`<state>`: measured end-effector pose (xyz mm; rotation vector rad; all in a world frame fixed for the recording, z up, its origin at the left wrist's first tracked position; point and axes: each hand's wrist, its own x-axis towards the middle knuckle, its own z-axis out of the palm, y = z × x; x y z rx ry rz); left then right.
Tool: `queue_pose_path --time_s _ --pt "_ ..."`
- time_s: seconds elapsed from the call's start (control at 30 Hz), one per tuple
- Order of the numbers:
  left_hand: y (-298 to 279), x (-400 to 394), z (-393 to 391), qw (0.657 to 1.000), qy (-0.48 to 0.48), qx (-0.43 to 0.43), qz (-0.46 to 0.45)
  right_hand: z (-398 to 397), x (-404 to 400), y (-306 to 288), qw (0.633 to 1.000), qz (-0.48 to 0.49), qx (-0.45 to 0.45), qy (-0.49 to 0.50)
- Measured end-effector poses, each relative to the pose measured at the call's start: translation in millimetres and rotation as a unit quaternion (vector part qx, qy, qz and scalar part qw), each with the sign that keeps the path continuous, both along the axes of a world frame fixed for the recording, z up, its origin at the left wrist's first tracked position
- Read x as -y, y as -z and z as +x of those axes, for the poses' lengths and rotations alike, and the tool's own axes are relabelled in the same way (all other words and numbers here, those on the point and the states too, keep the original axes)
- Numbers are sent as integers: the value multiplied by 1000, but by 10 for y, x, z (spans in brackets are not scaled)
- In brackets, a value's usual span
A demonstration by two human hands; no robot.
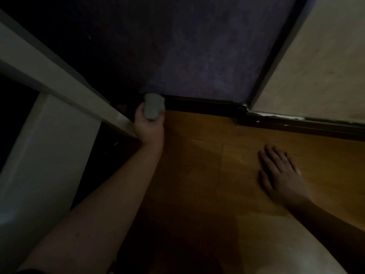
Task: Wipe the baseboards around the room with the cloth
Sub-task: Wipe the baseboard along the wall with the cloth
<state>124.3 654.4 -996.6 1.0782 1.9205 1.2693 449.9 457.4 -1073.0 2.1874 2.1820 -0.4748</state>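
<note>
The cloth [153,106], a small grey wad, sat bunched in the left hand [149,125], whose fingers curled round it and pressed it against the dark baseboard [203,106] at the foot of the purple wall [197,56]. That spot lay at the left end of the visible strip, just beside a white furniture frame [65,91] that crossed in front of the skirting. The right hand [282,175] lay flat on the wooden floor [197,147], fingers spread and holding nothing, apparently as a prop for the person's weight. The likely trouble, as I judged it, was the frame: it would block the wipe to the left, so the stretch behind it could be skipped, or the knuckles could knock its edge. The wad also covered only a narrow band, so the board's top lip might be missed. Toward the corner on the right, chipped white paint [276,115] showed along the adjoining board; a rough pass there might catch the cloth or flake more off. The light was poor, so remaining dust would be hard to judge. No container was in view.
</note>
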Motion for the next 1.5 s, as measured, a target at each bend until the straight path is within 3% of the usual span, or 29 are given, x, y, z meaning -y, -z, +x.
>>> queue_pose_path --time_s 0.1,0.33,0.63,0.73,1.0,1.1,1.17,1.23,1.3,1.4,1.5 --pt "-41 -188 -117 997 -73 31 -12 -11 -8 -10 1000 -11 4 -6" --pt "-115 -251 306 998 -49 24 -32 -14 -5 -33 1000 -10 7 -1" --pt "-8 363 1414 995 96 -24 -23 -42 -10 -64 1000 -7 -3 5" --pt "-14 526 1669 978 194 -72 -12 -42 -9 -62 1000 2 -2 3" --pt "-93 519 1541 956 279 -85 -31 43 6 -41 999 5 -48 -10" --pt "-152 737 1542 941 323 -99 -26 34 -30 -38 991 15 -128 19" --pt "-163 948 1619 928 359 -98 -21 -24 -91 -146 958 44 -255 124" --pt "-140 1093 1726 922 373 -100 -15 -87 -110 -355 873 96 -388 278" --pt "-114 1163 1828 917 387 -99 -16 -136 -62 -553 787 140 -472 373" --pt "-64 1221 1976 893 430 -130 -10 -164 65 -757 698 150 -560 420" --pt "-33 1290 2155 872 470 -136 7 -100 159 -889 667 156 -587 433"
